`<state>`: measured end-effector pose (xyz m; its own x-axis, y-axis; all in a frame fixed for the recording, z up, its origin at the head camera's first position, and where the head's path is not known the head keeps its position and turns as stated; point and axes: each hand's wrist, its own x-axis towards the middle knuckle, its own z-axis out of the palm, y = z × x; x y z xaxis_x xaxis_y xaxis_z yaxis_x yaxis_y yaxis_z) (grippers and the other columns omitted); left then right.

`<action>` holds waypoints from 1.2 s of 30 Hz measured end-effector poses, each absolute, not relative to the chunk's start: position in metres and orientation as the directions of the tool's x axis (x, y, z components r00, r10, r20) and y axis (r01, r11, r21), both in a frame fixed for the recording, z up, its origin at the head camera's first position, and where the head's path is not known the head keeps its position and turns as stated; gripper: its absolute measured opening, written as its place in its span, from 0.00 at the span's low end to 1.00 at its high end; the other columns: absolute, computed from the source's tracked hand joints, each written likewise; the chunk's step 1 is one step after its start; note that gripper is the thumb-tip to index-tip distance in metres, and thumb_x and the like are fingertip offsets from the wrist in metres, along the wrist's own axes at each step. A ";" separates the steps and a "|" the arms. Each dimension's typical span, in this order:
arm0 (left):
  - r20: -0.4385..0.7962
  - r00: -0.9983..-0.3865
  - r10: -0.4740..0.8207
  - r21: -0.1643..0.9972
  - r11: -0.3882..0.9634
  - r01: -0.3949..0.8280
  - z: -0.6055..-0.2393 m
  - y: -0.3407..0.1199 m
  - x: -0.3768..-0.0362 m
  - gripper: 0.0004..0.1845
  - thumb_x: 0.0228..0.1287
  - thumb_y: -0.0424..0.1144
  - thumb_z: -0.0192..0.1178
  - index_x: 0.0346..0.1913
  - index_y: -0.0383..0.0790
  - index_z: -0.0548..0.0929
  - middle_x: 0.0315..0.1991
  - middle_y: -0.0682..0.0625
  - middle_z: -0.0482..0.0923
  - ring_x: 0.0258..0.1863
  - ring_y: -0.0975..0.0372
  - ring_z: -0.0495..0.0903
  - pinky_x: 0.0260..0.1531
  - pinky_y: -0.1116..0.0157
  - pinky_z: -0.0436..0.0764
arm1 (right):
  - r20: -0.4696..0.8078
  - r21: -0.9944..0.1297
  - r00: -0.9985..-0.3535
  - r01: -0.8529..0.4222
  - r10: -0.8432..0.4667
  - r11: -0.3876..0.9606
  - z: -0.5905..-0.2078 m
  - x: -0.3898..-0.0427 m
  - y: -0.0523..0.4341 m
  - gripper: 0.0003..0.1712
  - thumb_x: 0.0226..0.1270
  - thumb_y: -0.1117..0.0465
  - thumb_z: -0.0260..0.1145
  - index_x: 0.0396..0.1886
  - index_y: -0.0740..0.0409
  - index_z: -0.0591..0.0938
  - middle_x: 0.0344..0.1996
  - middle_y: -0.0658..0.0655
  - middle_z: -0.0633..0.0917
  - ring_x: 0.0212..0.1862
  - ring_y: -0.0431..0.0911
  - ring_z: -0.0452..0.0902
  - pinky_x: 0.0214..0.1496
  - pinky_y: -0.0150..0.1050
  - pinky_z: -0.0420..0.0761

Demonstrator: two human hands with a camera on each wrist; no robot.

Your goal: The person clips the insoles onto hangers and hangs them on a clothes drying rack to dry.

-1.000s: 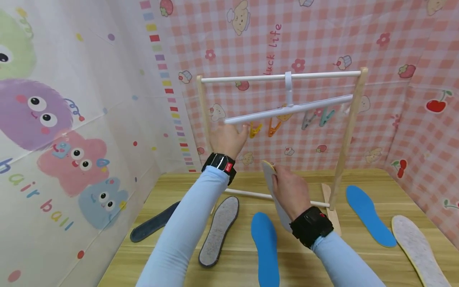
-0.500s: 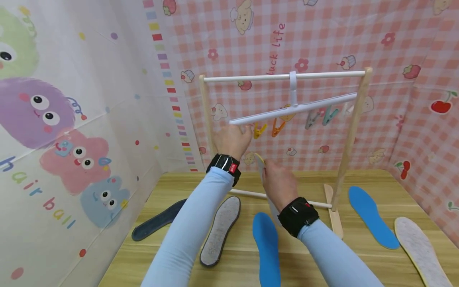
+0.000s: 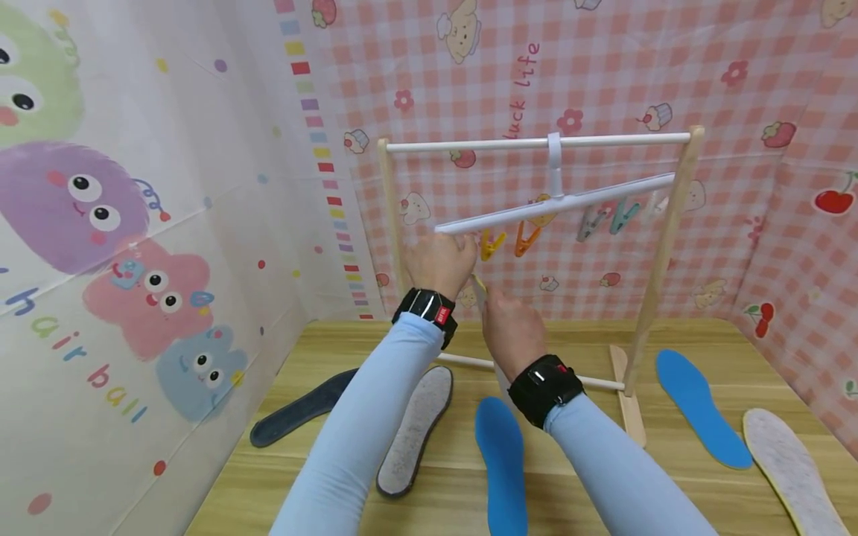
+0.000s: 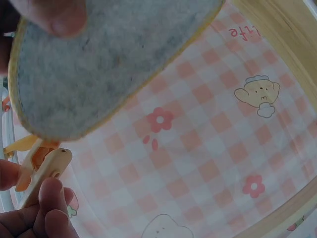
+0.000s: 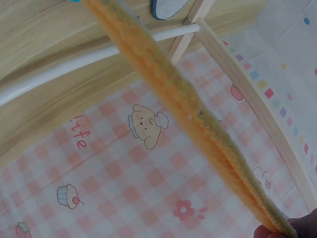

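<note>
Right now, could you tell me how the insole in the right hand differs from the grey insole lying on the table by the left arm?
The held insole is raised to a yellow clip that the left hand pinches; the grey insole on the table lies flat, untouched. The held insole has a yellow edge; the table one has a dark edge. The right hand hides most of the held insole in the head view; the table one shows nearly whole. Both have a grey felt-like face.

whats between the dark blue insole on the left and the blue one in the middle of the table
A grey insole lies on the wooden table between the dark blue insole and the blue insole, partly behind the left sleeve; the head view shows it.
</note>
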<state>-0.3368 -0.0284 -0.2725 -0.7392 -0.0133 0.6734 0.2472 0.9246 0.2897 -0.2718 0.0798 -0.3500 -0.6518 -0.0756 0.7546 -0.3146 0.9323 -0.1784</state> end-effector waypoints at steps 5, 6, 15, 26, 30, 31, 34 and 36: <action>0.669 -0.743 -0.031 0.293 0.929 0.225 -0.273 -0.024 -0.335 0.27 0.66 0.47 0.52 0.07 0.46 0.66 0.07 0.56 0.57 0.09 0.63 0.57 0.11 0.65 0.54 | 0.781 -0.144 -0.619 -0.304 -0.080 0.942 -0.347 -0.276 0.077 0.04 0.63 0.70 0.68 0.33 0.69 0.81 0.15 0.62 0.81 0.14 0.52 0.78 0.12 0.42 0.74; 0.670 -0.741 -0.035 0.298 0.928 0.225 -0.273 -0.024 -0.334 0.27 0.66 0.47 0.53 0.07 0.46 0.66 0.07 0.56 0.57 0.09 0.62 0.57 0.11 0.65 0.54 | 0.783 -0.138 -0.616 -0.299 -0.080 0.944 -0.347 -0.276 0.076 0.04 0.63 0.71 0.68 0.32 0.69 0.81 0.14 0.62 0.80 0.13 0.52 0.77 0.11 0.42 0.73; 0.643 -0.764 -0.055 0.390 0.882 0.265 -0.275 -0.021 -0.330 0.27 0.68 0.50 0.54 0.10 0.46 0.67 0.08 0.55 0.61 0.09 0.63 0.60 0.10 0.66 0.54 | 0.766 -0.148 -0.638 -0.297 -0.081 0.943 -0.335 -0.282 0.071 0.03 0.63 0.73 0.66 0.29 0.69 0.81 0.17 0.62 0.81 0.15 0.50 0.76 0.12 0.41 0.73; 0.632 -0.773 -0.048 0.375 0.892 0.251 -0.275 -0.024 -0.329 0.32 0.68 0.59 0.55 0.08 0.47 0.66 0.07 0.56 0.59 0.09 0.64 0.58 0.10 0.66 0.54 | 0.775 -0.141 -0.624 -0.325 -0.099 0.935 -0.334 -0.283 0.067 0.05 0.65 0.68 0.67 0.34 0.69 0.82 0.17 0.61 0.81 0.14 0.50 0.75 0.13 0.43 0.72; 0.630 -0.775 -0.046 0.383 0.887 0.259 -0.276 -0.025 -0.330 0.32 0.66 0.61 0.55 0.09 0.47 0.66 0.08 0.56 0.58 0.09 0.65 0.57 0.10 0.66 0.54 | 0.771 -0.135 -0.628 -0.320 -0.104 0.938 -0.336 -0.283 0.065 0.06 0.64 0.67 0.68 0.34 0.68 0.82 0.18 0.62 0.82 0.15 0.51 0.76 0.14 0.45 0.72; 0.630 -0.775 -0.045 0.383 0.886 0.260 -0.277 -0.025 -0.331 0.32 0.65 0.61 0.55 0.08 0.47 0.66 0.08 0.56 0.58 0.09 0.65 0.57 0.10 0.66 0.54 | 0.769 -0.137 -0.631 -0.319 -0.102 0.938 -0.336 -0.283 0.065 0.06 0.64 0.66 0.69 0.34 0.67 0.82 0.19 0.62 0.83 0.16 0.52 0.77 0.15 0.46 0.73; 0.634 -0.773 -0.038 0.366 0.895 0.256 -0.278 -0.026 -0.331 0.32 0.65 0.61 0.56 0.09 0.47 0.66 0.08 0.56 0.59 0.09 0.65 0.58 0.10 0.66 0.54 | 0.767 -0.141 -0.634 -0.319 -0.101 0.937 -0.338 -0.283 0.064 0.08 0.62 0.65 0.71 0.34 0.66 0.82 0.19 0.62 0.83 0.16 0.53 0.77 0.16 0.47 0.73; 0.640 -0.767 -0.031 0.350 0.901 0.256 -0.279 -0.027 -0.331 0.32 0.66 0.62 0.56 0.09 0.47 0.67 0.08 0.56 0.59 0.09 0.65 0.59 0.10 0.66 0.54 | 0.767 -0.139 -0.633 -0.322 -0.104 0.936 -0.339 -0.282 0.063 0.09 0.62 0.64 0.72 0.34 0.66 0.82 0.19 0.62 0.83 0.17 0.53 0.78 0.17 0.48 0.74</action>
